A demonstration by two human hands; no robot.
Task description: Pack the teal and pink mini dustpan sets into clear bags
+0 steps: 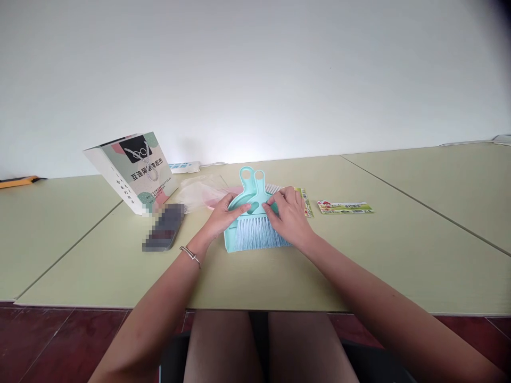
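A small mint-green hand brush [257,234] with pale blue bristles lies in front of a matching dustpan [230,243]. Both are near the middle of the table, their ringed handles pointing away from me. My left hand [222,214] grips the left side of the dustpan, its thumb laid across the brush head. On the other side, my right hand [292,217] has thumb and index finger on the brush head, and its other fingers curl over the right edge. Behind the pair, white bristles [273,188] and something pink [235,190] show in part.
Crumpled clear plastic [199,192] lies behind my left hand. Farther left are a paper shopping bag [139,165] and a dark, pixelated phone-like object [178,223]. A power strip [186,167] sits by the wall. Printed cards [345,208] lie right of my right hand on the table [399,266].
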